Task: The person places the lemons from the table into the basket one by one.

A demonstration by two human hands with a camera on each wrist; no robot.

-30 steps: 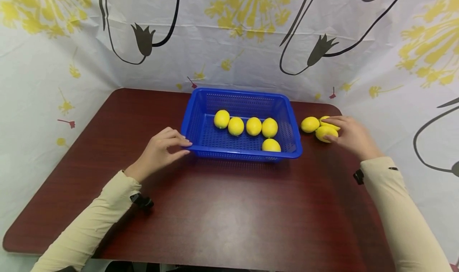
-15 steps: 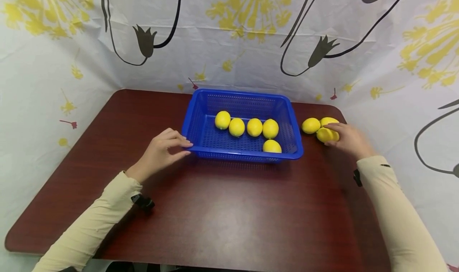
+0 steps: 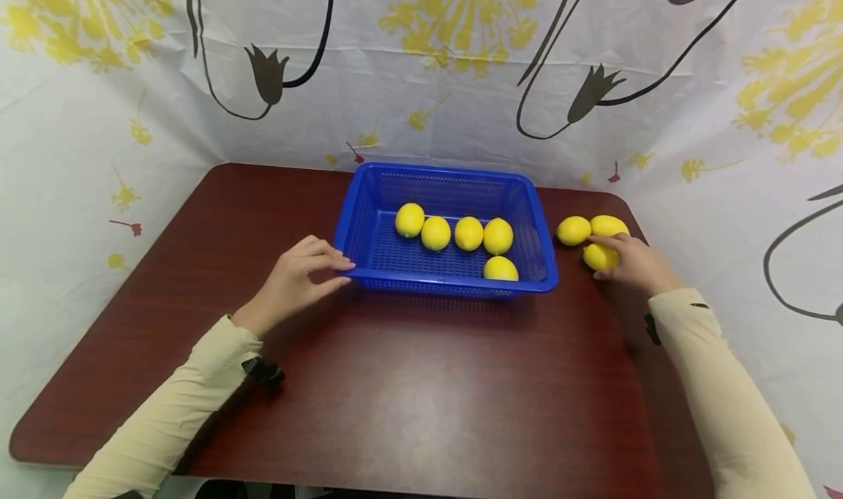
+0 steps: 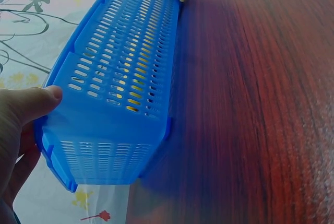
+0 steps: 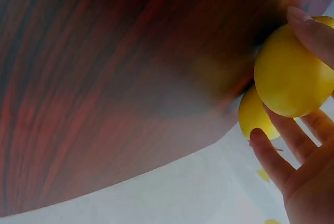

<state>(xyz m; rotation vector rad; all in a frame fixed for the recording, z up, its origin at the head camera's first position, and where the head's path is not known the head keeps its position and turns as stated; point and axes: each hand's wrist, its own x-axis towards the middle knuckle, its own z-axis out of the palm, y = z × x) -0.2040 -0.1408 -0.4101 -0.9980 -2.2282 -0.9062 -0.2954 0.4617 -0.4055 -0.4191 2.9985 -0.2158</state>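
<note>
My left hand (image 3: 296, 279) pinches the front-left corner of a blue perforated plastic basket (image 3: 421, 278). In the left wrist view the thumb (image 4: 39, 101) presses on the basket's outer wall, with the other fingers partly hidden behind the rim. Several yellow lemons lie on the basket's floor, one of them a lemon (image 3: 498, 236) toward the right end. To the right of the basket, my right hand (image 3: 642, 263) grips a lemon (image 5: 292, 72) between thumb and fingers. Two more lemons sit just behind it, a left one (image 3: 574, 230) and a right one (image 3: 609, 226).
The dark red wooden table (image 3: 408, 389) has a rounded back-right corner close to the loose lemons. A white floral cloth (image 3: 448, 118) hangs behind the table and along its sides, near the right forearm.
My right hand has come slightly forward and closed on the nearest loose lemon, uncovering the lemon behind it. My left hand and the basket stay in place.
</note>
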